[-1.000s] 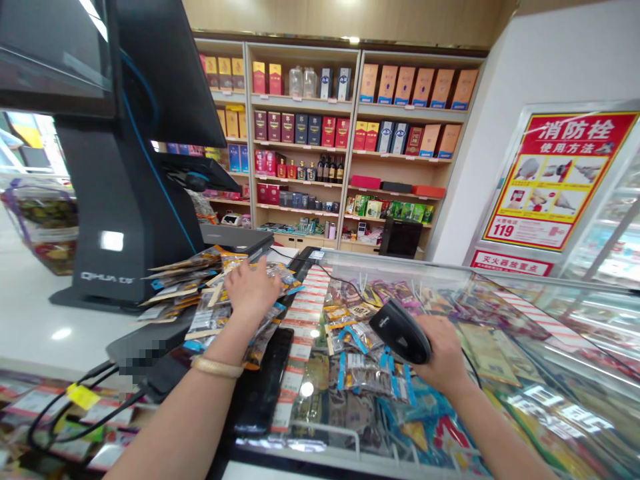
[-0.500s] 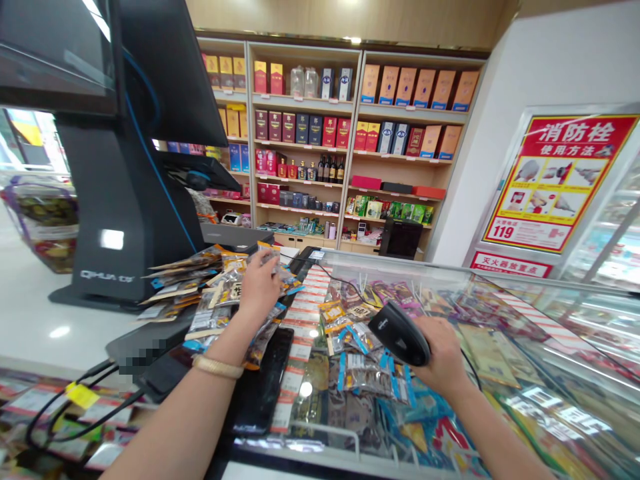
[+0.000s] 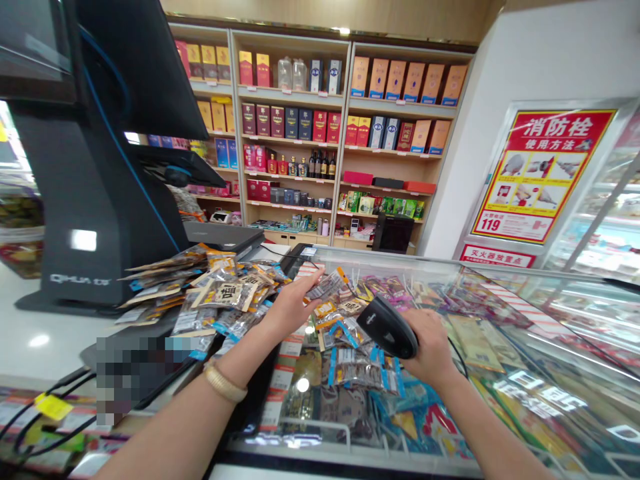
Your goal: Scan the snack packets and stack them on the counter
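Note:
My right hand (image 3: 431,347) is wrapped round a black handheld barcode scanner (image 3: 387,327), whose head points left above the glass counter. My left hand (image 3: 293,303) holds a small snack packet (image 3: 329,285) with an orange end between thumb and fingers, just left of the scanner's head. Beneath the scanner, several snack packets (image 3: 363,373) with blue and orange ends lie on the glass. On the left, a heaped pile of similar packets (image 3: 225,293) rests beside my left forearm, partly behind it.
A black point-of-sale terminal (image 3: 95,200) stands at the left. The glass display counter (image 3: 500,283) runs right, with packaged goods inside. A dark phone-like slab (image 3: 253,400) is partly under my left arm. Shelves of boxes (image 3: 305,127) line the back; cables (image 3: 55,433) hang lower left.
My left hand has moved right from the heaped pile to near the scanner, with a packet now in its fingers. The right hand keeps hold of the scanner. The view has shifted slightly.

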